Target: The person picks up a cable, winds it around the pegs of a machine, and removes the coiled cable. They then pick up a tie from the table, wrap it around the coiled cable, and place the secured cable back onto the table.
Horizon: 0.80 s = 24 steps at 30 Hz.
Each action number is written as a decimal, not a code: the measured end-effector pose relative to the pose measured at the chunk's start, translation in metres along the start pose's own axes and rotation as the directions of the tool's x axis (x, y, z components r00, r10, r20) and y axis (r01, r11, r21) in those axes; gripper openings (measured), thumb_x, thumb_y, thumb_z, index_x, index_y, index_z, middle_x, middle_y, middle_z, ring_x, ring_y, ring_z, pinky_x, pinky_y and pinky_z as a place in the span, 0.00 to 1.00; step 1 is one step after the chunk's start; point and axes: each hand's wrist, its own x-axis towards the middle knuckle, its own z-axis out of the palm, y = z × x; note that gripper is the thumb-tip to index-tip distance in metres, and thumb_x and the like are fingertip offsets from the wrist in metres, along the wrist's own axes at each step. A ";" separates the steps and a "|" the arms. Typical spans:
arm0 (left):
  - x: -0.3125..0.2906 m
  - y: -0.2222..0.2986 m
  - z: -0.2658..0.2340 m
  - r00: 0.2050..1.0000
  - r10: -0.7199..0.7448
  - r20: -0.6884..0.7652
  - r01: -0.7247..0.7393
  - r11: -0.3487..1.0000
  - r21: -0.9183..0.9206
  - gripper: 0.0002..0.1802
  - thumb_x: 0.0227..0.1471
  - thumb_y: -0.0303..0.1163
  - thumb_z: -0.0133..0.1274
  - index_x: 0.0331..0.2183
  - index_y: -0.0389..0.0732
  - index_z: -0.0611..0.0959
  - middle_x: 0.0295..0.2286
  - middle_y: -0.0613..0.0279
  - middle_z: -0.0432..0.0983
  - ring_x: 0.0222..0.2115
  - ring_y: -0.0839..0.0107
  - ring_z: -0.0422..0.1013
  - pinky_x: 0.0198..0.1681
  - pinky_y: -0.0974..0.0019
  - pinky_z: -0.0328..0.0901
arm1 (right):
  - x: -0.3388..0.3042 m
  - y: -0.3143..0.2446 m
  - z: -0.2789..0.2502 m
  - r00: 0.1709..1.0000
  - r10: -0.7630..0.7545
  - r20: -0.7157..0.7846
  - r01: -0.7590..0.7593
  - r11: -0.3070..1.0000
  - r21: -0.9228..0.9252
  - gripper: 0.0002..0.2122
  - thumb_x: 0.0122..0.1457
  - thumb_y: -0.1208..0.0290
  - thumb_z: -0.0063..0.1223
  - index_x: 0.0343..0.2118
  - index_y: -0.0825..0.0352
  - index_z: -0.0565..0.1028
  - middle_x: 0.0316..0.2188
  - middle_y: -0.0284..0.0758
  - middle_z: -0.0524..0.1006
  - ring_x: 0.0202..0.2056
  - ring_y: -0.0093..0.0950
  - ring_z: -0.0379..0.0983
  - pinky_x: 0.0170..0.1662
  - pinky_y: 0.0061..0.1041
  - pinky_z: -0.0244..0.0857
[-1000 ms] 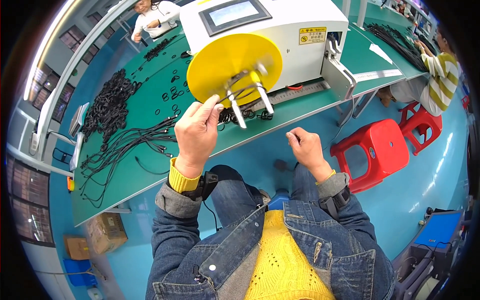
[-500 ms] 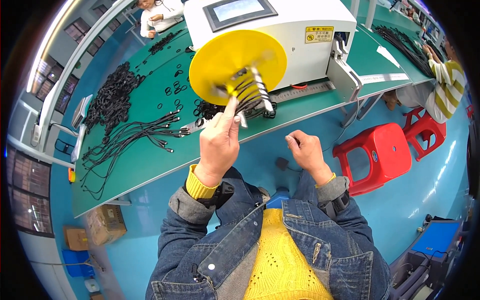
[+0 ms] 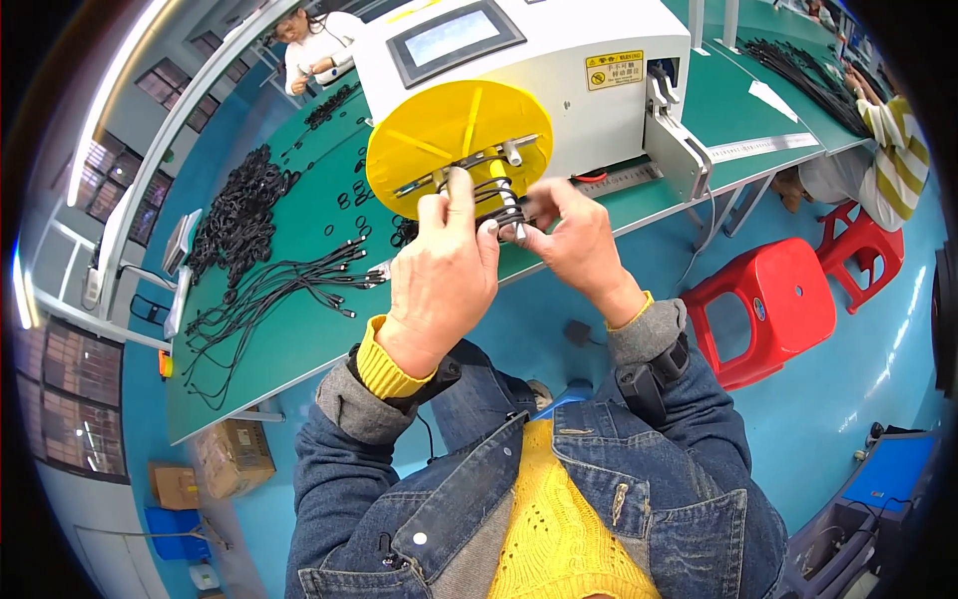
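A yellow disc (image 3: 399, 165) on the front of a white winding machine (image 3: 599, 125) carries a metal bar with pegs. Black cable (image 3: 489, 190) is looped in several turns around the pegs. My left hand (image 3: 439, 285) is at the left side of the loops, its fingers bent against them and its thumb by their lower end. From the right, my right hand (image 3: 579, 240) closes thumb and fingers on the lower end of the coil. My fingers partly hide the cable there.
Loose black cables (image 3: 274, 285) and a heap of black coils (image 3: 239, 210) lie on the green table (image 3: 279, 359) to the left. Red stools (image 3: 768, 309) stand at the right. One person (image 3: 324, 50) sits at the far left, another (image 3: 888, 160) at the right.
The disc has gone from spinning blur to sharp, its bar now plain to see. My right hand has moved up and left onto the coil; my left hand remains by the loops.
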 end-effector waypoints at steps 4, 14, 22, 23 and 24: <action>0.003 -0.038 0.020 0.964 0.253 -0.085 -0.244 0.964 0.103 0.35 0.50 0.36 0.45 0.53 0.25 0.53 0.45 0.34 0.57 0.43 0.42 0.63 0.47 0.57 0.60 | 0.013 0.010 0.003 0.956 -0.217 -0.198 0.199 0.974 -0.105 0.30 0.38 0.66 0.66 0.45 0.71 0.66 0.33 0.41 0.73 0.34 0.29 0.71 0.35 0.24 0.68; 0.016 -0.052 0.022 0.973 0.229 -0.013 -0.222 0.929 -0.296 0.30 0.51 0.36 0.44 0.49 0.25 0.58 0.41 0.35 0.61 0.42 0.44 0.62 0.46 0.57 0.58 | 0.020 0.012 0.001 0.972 -0.159 0.170 0.119 0.968 0.223 0.38 0.41 0.67 0.63 0.54 0.71 0.56 0.41 0.44 0.70 0.42 0.31 0.70 0.44 0.27 0.66; 0.011 -0.030 0.025 0.981 0.181 -0.066 -0.191 0.962 -0.194 0.13 0.50 0.31 0.46 0.36 0.33 0.68 0.26 0.46 0.67 0.25 0.49 0.68 0.26 0.55 0.63 | -0.005 -0.008 0.033 0.950 -0.248 -0.190 0.251 0.968 -0.004 0.24 0.46 0.73 0.55 0.45 0.73 0.59 0.28 0.47 0.73 0.29 0.41 0.73 0.33 0.32 0.67; 0.010 -0.026 0.021 0.984 0.176 -0.037 -0.179 0.968 -0.174 0.12 0.50 0.31 0.45 0.36 0.33 0.69 0.26 0.46 0.68 0.25 0.48 0.68 0.26 0.55 0.63 | -0.005 -0.009 0.035 0.916 -0.323 -0.239 0.301 0.946 -0.122 0.22 0.46 0.73 0.54 0.43 0.73 0.60 0.25 0.48 0.72 0.27 0.43 0.72 0.31 0.34 0.67; 0.009 -0.024 0.019 0.985 0.170 -0.008 -0.169 0.974 -0.153 0.11 0.51 0.30 0.45 0.36 0.34 0.69 0.26 0.45 0.68 0.25 0.48 0.67 0.26 0.55 0.63 | -0.004 -0.008 0.035 0.916 -0.322 -0.239 0.300 0.946 -0.121 0.22 0.46 0.73 0.54 0.43 0.73 0.60 0.25 0.48 0.72 0.27 0.43 0.72 0.31 0.34 0.67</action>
